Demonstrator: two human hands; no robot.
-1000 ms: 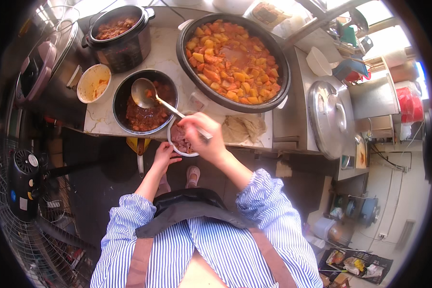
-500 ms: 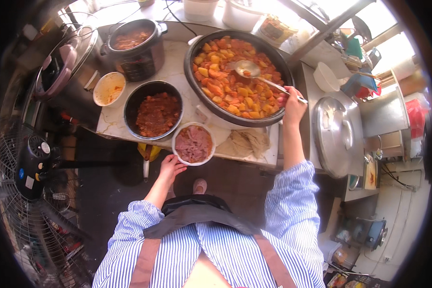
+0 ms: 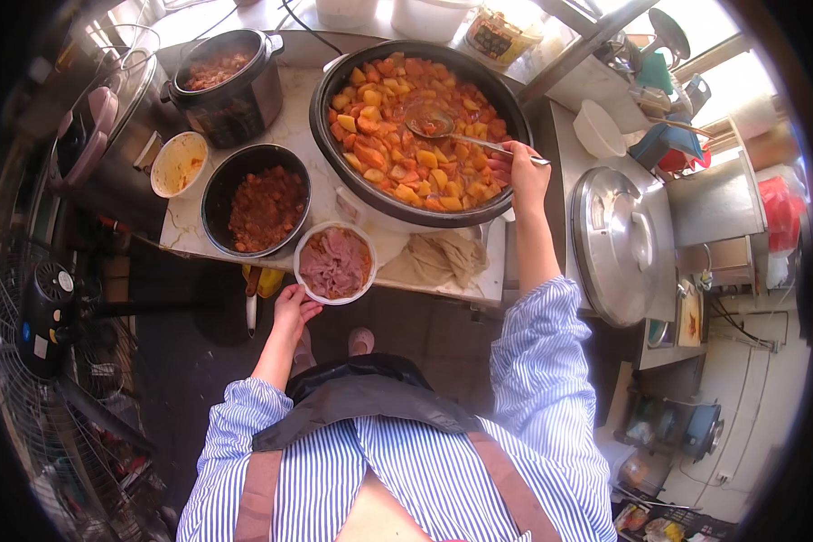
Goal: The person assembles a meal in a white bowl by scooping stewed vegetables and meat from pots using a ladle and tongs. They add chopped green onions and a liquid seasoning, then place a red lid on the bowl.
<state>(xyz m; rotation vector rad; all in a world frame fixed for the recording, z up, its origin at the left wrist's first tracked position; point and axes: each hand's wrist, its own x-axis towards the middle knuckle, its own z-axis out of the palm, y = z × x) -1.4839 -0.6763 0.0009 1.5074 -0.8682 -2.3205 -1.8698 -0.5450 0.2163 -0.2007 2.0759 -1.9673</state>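
One ladle (image 3: pixel 479 142) moved into one stewpot (image 3: pixel 429 218), clamped by right fingers (image 3: pixel 518 155); left fingers (image 3: pixel 311 311) touching one bowl (image 3: pixel 341 301), hold unclear.

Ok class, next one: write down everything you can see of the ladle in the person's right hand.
The ladle is silver and looks like metal, with a round bowl and a long, slim handle. Its bowl sits at the surface of the orange-red stew in the large black pan, with some reddish stew in it. The handle slants off to the right, where the right hand grips it near the end, its tip showing beyond the grip.
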